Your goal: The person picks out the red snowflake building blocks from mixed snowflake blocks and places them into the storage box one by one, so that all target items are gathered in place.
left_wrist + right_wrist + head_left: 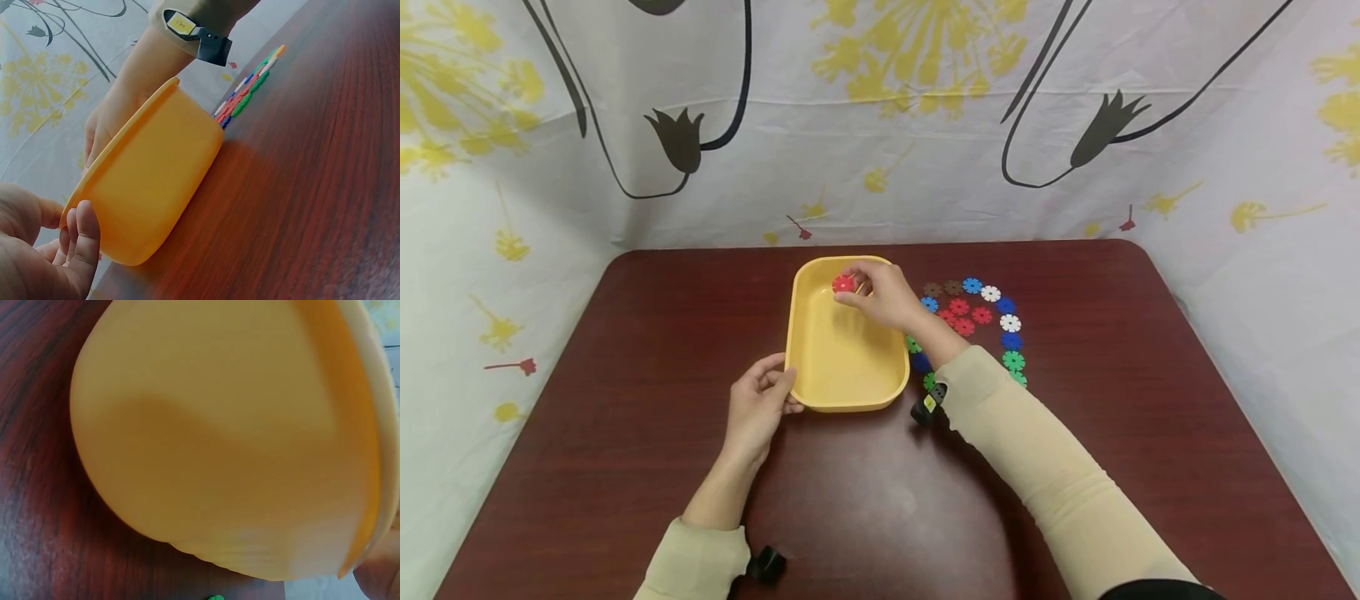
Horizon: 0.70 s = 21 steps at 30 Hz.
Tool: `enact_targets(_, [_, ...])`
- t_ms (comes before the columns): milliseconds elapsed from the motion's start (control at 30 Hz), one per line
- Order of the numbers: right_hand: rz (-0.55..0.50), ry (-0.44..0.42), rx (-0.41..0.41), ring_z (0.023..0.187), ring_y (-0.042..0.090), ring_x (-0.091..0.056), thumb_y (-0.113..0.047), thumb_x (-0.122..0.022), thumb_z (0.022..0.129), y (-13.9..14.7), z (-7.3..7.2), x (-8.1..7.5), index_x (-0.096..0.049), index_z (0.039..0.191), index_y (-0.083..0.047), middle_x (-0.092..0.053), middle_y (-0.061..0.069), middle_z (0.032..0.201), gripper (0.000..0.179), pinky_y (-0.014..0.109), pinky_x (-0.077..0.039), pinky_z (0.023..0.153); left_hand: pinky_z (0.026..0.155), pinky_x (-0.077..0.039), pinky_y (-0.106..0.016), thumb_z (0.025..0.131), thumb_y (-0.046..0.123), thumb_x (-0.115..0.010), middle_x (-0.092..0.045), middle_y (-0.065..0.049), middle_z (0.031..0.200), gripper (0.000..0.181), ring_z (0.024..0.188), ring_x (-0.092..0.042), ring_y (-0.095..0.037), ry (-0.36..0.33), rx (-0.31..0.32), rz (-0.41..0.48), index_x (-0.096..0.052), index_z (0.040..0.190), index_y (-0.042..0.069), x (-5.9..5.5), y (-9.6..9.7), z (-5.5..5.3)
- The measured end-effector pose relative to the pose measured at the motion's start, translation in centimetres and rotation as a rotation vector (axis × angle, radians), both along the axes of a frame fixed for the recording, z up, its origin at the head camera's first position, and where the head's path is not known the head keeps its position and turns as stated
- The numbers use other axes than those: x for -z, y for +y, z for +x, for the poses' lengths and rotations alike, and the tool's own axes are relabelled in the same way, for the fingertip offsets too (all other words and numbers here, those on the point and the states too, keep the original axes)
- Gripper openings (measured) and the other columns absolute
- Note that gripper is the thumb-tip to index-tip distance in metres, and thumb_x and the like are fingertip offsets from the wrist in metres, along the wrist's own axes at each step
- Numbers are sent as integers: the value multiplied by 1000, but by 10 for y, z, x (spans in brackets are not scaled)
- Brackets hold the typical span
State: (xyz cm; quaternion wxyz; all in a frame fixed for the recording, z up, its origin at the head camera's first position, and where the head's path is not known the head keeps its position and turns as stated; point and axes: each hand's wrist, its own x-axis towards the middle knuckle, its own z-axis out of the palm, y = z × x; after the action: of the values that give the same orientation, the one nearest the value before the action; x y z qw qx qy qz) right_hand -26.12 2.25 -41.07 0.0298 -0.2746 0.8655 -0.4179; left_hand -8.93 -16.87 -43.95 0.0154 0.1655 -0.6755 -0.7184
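Note:
A yellow plastic tray [842, 367] with rounded corners stands on the table in the head view. My left hand [760, 400] grips its rim at the near left corner; in the left wrist view the fingers [84, 237] lie against the outer wall. Over the tray's far part, my right hand [883, 293] pinches a red notched disc [843, 284] between thumb and fingertips. The right wrist view is mostly filled by the tray's outer side [219, 437], with only a bit of the right hand [381, 569] at the edge.
Right of the tray, notched discs lie in a ring, with white [1011, 322], blue [1011, 341] and green [1013, 360] ones. Several red discs [959, 307] sit inside it. My right forearm [1037, 458] hides part of the ring. A patterned cloth [880, 167] hangs behind the dark red table [700, 317].

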Motion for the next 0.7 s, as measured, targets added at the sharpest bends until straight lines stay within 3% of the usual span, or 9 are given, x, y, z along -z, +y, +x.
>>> enact_targets(433, [1, -69, 16, 77, 17, -62, -28, -75, 94, -14, -6, 2, -66, 123, -5, -62, 6, 96, 39, 28, -56, 63, 56, -58, -23, 100, 5, -62, -60, -19, 91, 33, 60, -61, -12, 4, 0, -2, -57, 132, 0, 2, -1, 1])
enact_targets(700, [45, -42, 23, 81, 17, -61, -25, -76, 93, -29, -10, 7, -67, 119, -3, -66, 7, 95, 35, 25, -51, 69, 56, -58, -24, 100, 3, -62, -60, -19, 90, 33, 60, -61, -11, 15, 2, 1, -57, 132, -2, 1, -1, -1])
